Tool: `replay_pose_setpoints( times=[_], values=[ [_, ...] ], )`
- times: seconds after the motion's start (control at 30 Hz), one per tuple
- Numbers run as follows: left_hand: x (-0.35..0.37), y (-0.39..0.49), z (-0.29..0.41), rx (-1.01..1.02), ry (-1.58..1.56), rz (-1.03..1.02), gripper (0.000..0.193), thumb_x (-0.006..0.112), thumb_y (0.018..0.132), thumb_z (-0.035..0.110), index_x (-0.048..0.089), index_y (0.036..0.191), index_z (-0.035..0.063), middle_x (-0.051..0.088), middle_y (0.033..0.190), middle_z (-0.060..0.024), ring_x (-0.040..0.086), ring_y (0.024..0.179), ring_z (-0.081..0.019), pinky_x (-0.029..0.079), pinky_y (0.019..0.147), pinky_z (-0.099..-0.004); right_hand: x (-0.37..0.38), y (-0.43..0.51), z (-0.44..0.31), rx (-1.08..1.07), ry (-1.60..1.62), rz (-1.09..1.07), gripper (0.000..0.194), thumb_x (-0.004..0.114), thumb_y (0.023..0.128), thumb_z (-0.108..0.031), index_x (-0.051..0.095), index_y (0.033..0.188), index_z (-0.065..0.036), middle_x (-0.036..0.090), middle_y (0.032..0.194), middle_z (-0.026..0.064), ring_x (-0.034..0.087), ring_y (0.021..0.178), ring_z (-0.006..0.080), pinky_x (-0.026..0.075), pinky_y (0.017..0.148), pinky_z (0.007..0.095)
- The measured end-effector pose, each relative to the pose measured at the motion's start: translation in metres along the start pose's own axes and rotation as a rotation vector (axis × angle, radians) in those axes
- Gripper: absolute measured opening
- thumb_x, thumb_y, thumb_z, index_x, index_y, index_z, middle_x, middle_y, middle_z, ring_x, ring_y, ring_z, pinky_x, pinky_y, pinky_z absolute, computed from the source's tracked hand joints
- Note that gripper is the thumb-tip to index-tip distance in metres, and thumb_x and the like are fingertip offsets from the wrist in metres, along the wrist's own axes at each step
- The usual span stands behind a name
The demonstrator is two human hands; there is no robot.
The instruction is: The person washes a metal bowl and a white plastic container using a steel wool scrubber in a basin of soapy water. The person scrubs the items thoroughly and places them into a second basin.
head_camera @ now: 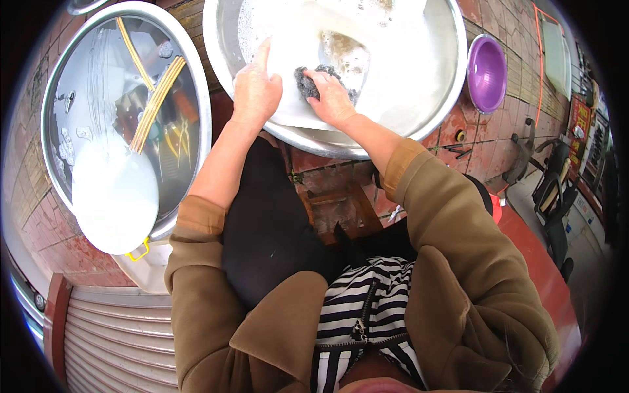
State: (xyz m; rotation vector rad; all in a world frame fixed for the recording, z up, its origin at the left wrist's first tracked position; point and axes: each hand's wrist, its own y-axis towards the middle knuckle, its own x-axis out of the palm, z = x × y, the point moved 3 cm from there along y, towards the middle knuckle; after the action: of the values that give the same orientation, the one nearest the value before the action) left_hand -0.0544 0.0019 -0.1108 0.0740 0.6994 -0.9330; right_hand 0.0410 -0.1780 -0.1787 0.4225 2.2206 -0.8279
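My right hand [331, 96] is closed on a dark grey scouring pad [308, 84], which touches a white flat item [297, 110] in a large metal basin [454, 93]. Glare washes out most of that item, so its outline is unclear. To the left, my left hand [256, 91] lies over the same white surface near the basin's rim, its index finger stretched forward. The other fingers are curled, and whether they grip an edge cannot be seen. Soapy, brownish water [345, 54] shows beyond the pad.
A second metal basin [49, 118] at left holds water, wooden chopsticks [158, 105], submerged utensils [177, 140] and a white oval item [115, 196] jutting over its rim. A purple bowl [487, 73] stands at right on paving. A wooden stool [366, 211] is below me.
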Motion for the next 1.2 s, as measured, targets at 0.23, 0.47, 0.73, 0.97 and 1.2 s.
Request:
replay_pose_setpoints(
  times=[0.23,0.47,0.73,0.97,1.2],
  values=[
    [-0.005,0.013,0.003,-0.052,0.145,0.030,0.070,0.052,0.082,-0.001,0.044,0.148,0.0222,0.069,0.097,-0.0255,0.066,0.091,-0.0438,0.052,0.084,-0.0498,-0.019,0.031,0.063,0.127,0.022,0.228,0.054,0.073,0.085,-0.016,0.055,0.136,-0.010,0.049,0.129,0.0187,0.056,0.115,0.0381,0.047,0.101,0.0432],
    [-0.011,0.026,0.011,-0.124,0.175,0.014,0.061,0.053,0.082,0.000,0.050,0.142,0.0117,0.068,0.110,-0.0288,0.066,0.104,-0.0436,0.051,0.094,-0.0455,-0.007,0.092,0.080,0.332,-0.012,0.575,0.042,0.068,0.088,-0.019,0.056,0.121,0.003,0.057,0.119,0.0237,0.051,0.119,0.0407,0.039,0.105,0.0481],
    [-0.021,0.030,0.020,-0.226,0.210,-0.027,0.050,0.055,0.081,0.003,0.058,0.131,0.0019,0.070,0.107,-0.0252,0.069,0.102,-0.0386,0.052,0.092,-0.0411,-0.015,0.131,-0.010,-0.118,0.244,0.530,0.036,0.065,0.085,-0.014,0.058,0.118,-0.002,0.060,0.117,0.0224,0.054,0.109,0.0422,0.043,0.095,0.0530],
    [-0.015,0.022,0.014,-0.192,0.166,0.062,0.047,0.056,0.081,0.002,0.060,0.128,-0.0001,0.071,0.105,-0.0237,0.070,0.098,-0.0371,0.053,0.088,-0.0392,0.001,0.123,-0.058,-0.405,0.238,0.483,0.039,0.068,0.081,-0.008,0.062,0.119,-0.007,0.064,0.113,0.0109,0.056,0.104,0.0340,0.045,0.092,0.0436],
    [-0.008,0.017,0.011,-0.170,0.184,0.020,0.048,0.057,0.082,0.003,0.059,0.130,0.0025,0.070,0.102,-0.0247,0.069,0.097,-0.0400,0.053,0.087,-0.0415,0.018,0.057,-0.053,-0.628,0.122,0.230,0.038,0.067,0.078,-0.005,0.067,0.115,-0.013,0.067,0.114,0.0033,0.057,0.095,0.0254,0.048,0.087,0.0369]
  ],
)
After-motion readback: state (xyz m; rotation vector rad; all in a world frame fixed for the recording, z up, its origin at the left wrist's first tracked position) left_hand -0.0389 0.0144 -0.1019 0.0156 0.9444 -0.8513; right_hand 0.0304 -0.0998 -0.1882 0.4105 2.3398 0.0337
